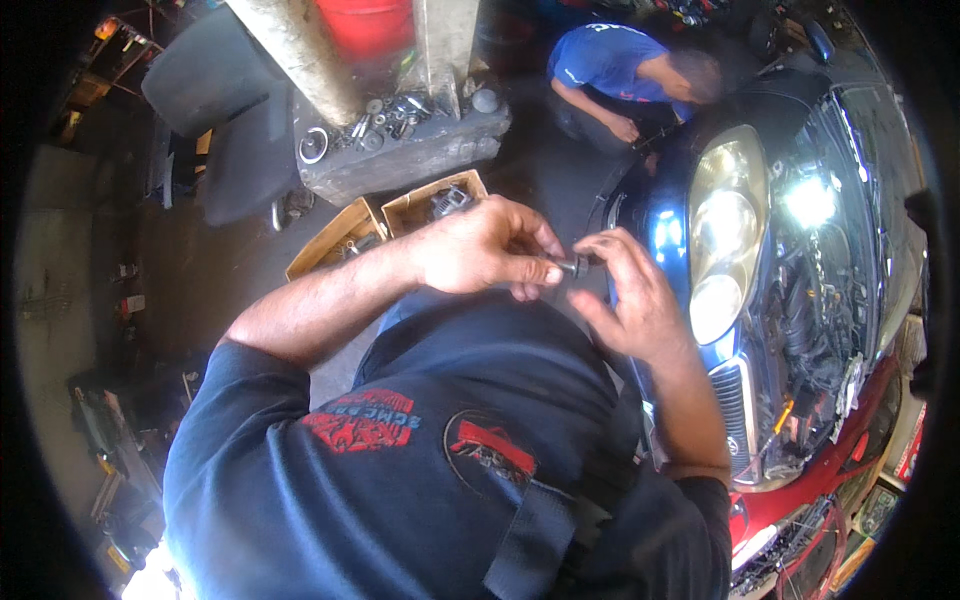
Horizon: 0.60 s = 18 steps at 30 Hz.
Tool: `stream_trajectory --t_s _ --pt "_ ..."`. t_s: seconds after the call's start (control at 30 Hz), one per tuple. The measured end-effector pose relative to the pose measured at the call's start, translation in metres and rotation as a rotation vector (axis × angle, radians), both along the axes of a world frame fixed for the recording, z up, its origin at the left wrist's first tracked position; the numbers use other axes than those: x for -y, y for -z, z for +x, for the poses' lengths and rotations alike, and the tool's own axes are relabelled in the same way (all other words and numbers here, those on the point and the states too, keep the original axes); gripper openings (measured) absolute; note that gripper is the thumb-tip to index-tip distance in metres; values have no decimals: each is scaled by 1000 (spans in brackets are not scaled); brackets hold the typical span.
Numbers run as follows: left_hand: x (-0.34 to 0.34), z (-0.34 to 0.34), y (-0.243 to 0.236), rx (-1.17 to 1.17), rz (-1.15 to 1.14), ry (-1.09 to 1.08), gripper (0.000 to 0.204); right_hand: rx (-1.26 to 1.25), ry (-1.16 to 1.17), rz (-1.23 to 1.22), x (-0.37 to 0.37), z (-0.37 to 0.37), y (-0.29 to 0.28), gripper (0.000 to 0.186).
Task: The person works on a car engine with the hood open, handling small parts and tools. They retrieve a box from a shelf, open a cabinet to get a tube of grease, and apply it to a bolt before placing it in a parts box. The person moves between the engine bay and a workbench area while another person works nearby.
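Observation:
My left hand is closed on a small dark bolt, pinching it between thumb and fingers above my belly. Its head end sticks out toward my right hand, whose curved fingertips are at that end while the thumb is held apart lower down; whether they touch the bolt is hard to tell. Just right of my hands is a dark blue car with a long headlight and an exposed engine bay. Beyond my hands stand open wooden boxes holding metal parts.
A person in a blue shirt crouches by the car's front. A concrete block with loose metal parts and pillars stands ahead, a red drum behind it. Dark seat-like panels are at left. A red car is at lower right.

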<state>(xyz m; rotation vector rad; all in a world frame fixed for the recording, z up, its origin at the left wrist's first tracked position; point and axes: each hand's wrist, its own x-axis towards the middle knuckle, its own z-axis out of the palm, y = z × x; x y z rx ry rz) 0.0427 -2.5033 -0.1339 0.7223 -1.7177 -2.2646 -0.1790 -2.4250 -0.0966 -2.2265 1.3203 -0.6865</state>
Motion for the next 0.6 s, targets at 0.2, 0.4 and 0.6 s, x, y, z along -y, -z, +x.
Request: stream_trajectory --t_s 0.2,0.4,0.6 --pt "-4 -3 7 -122 263 131 39 -165 -148 -203 2 -4 5 34" --pt "-2 -1 8 -133 334 327 36 -132 -234 -218 2 -1 13 41" --pt "-6 -4 16 27 -563 40 26 107 64 71 0 8 34 42"
